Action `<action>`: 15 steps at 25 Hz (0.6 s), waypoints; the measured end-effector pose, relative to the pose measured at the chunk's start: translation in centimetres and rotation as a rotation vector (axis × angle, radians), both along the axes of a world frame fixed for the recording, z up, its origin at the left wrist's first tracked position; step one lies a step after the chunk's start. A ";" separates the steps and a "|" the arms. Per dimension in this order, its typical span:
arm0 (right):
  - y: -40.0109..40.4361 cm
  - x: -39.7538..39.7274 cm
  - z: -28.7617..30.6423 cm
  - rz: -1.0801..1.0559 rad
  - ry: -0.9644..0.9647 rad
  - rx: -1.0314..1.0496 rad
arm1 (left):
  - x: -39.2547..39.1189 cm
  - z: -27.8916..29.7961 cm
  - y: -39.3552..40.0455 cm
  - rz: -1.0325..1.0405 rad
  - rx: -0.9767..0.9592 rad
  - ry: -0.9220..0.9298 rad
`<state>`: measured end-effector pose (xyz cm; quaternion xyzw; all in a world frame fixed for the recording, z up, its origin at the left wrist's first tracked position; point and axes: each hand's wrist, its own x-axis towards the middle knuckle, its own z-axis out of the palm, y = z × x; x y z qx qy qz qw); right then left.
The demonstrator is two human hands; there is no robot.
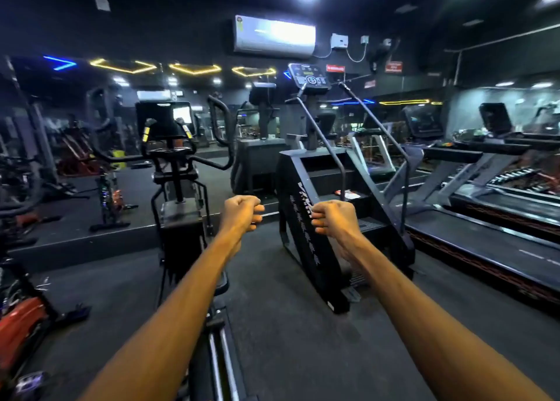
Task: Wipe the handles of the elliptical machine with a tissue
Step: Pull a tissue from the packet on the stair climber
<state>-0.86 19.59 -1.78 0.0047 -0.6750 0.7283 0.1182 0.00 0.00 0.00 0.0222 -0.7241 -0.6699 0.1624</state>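
Observation:
The black elliptical machine [177,170] stands ahead on my left, with curved handles [219,122] and short inner grips marked in yellow [146,132]. Both my arms reach forward over the floor. My left hand [242,213] is curled into a fist and my right hand [331,217] is curled as well. Neither holds anything I can see. No tissue shows in view. Both hands hang in the air to the right of the elliptical, apart from its handles.
A black stair climber [318,188] with a console [309,78] stands right behind my hands. Treadmills [485,219] line the right side. Exercise bikes [27,303] crowd the left. A raised platform edge [91,243] crosses the floor at left.

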 end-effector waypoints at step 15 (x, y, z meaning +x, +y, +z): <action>17.4 -34.6 -4.0 -0.159 -0.059 0.021 | -39.5 -3.8 20.0 -0.227 -0.055 -0.060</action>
